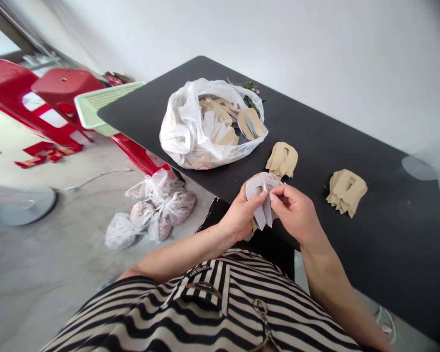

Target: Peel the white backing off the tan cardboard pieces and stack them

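Note:
My left hand grips a stack of U-shaped paper cutouts, white side up, just over the table's near edge. My right hand pinches the right part of the top cutout, thumb and index finger together. The top piece is bent up along its middle. Just beyond my hands lies a tan pile of the same cutouts, and a second tan pile lies to the right. A white plastic bag full of loose tan and white cutouts stands open at the far left of the table.
The black table runs along a white wall. Green leaves lie behind the bag. A light green basket, red stools, tied plastic bags and a round fan base are on the left.

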Demonstrator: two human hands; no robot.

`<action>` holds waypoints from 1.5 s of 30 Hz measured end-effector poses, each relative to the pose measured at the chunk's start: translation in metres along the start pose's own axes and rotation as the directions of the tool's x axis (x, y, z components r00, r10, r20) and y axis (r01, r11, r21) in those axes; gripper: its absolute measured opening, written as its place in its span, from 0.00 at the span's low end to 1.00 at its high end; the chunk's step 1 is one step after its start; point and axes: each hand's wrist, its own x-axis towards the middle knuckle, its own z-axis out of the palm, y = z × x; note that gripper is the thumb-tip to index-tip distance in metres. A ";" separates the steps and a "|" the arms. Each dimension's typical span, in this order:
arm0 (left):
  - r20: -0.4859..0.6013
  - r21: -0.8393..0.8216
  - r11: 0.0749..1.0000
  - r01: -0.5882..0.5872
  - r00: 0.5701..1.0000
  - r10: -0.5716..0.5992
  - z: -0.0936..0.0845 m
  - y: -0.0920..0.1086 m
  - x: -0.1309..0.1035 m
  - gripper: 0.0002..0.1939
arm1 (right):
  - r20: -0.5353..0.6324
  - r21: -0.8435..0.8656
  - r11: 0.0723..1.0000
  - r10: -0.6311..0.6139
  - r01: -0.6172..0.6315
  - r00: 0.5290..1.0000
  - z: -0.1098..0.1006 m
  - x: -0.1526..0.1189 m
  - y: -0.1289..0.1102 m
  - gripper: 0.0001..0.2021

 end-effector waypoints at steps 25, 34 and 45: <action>-0.221 -0.104 0.973 0.208 0.949 -0.227 0.001 0.015 -0.005 0.21 | -0.244 0.052 0.999 0.024 -0.012 0.969 -0.012 -0.023 -0.003 0.07; -0.228 -0.115 0.975 0.190 0.950 -0.212 0.005 0.014 -0.004 0.27 | -0.453 0.107 0.994 0.024 0.027 0.891 -0.043 -0.026 0.021 0.09; -0.267 -0.063 0.983 0.173 0.946 -0.184 0.011 0.009 -0.001 0.24 | -0.499 0.037 0.999 0.004 0.016 0.867 -0.068 -0.041 0.054 0.10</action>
